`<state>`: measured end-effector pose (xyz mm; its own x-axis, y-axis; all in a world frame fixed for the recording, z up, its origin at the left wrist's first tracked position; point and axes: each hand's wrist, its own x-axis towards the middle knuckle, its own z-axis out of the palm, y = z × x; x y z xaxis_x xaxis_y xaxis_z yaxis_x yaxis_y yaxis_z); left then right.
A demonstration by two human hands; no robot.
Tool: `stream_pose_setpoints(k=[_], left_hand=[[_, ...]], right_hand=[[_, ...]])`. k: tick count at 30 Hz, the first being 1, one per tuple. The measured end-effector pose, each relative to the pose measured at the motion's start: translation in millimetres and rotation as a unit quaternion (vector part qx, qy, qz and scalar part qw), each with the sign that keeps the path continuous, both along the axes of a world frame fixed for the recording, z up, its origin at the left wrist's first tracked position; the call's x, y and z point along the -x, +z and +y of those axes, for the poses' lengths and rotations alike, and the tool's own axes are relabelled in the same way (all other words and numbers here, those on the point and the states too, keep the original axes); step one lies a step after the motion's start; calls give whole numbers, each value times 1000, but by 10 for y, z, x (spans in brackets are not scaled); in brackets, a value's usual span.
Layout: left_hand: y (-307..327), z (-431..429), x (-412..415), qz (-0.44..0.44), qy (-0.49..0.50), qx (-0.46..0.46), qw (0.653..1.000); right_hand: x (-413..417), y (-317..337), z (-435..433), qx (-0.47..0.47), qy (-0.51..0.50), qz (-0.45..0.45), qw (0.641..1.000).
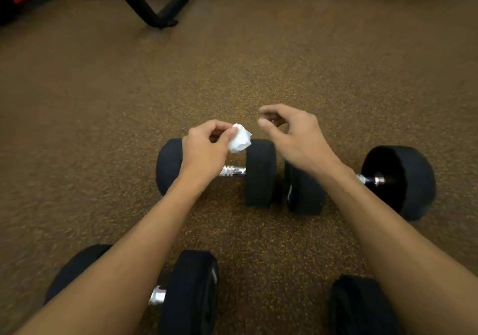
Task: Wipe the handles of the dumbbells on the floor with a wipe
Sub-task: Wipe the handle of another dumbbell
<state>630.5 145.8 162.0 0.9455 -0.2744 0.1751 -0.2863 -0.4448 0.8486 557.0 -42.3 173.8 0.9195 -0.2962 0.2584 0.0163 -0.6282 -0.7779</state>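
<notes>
Speckled brown gym floor point(103, 128), black machine frames point(155, 4) at the back. Your left grip point(204, 148) pinches the crumpled white wipe point(239, 142) over the far-left dumbbell point(260, 172), with its chrome handle point(232, 171) showing beside your wrist. Your right grip point(292, 135) is loosely curled and holds nothing, near the wipe.
</notes>
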Motion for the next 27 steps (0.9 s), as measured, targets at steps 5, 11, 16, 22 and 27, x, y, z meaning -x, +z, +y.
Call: stream_pose_setpoints(k=[5, 11, 16, 22, 27], left_hand=[[-104, 451, -359, 4, 14, -7, 1000], [-235, 826, -602, 37, -15, -29, 999], [-327, 1029, -725, 10, -63, -52, 997], [-525, 1162, -845, -62, -55, -125, 989], [-733, 1201, -855, -35, -88, -136, 986]], right_hand=[[-454, -142, 573, -28, 32, 62, 997], [-684, -320, 923, -106, -3, 93, 990], [-752, -409, 1099, -133, -40, 107, 984], [-736, -447, 1186, -114, -77, 143, 980], [-701, -589, 1305, -113, -112, 149, 976]])
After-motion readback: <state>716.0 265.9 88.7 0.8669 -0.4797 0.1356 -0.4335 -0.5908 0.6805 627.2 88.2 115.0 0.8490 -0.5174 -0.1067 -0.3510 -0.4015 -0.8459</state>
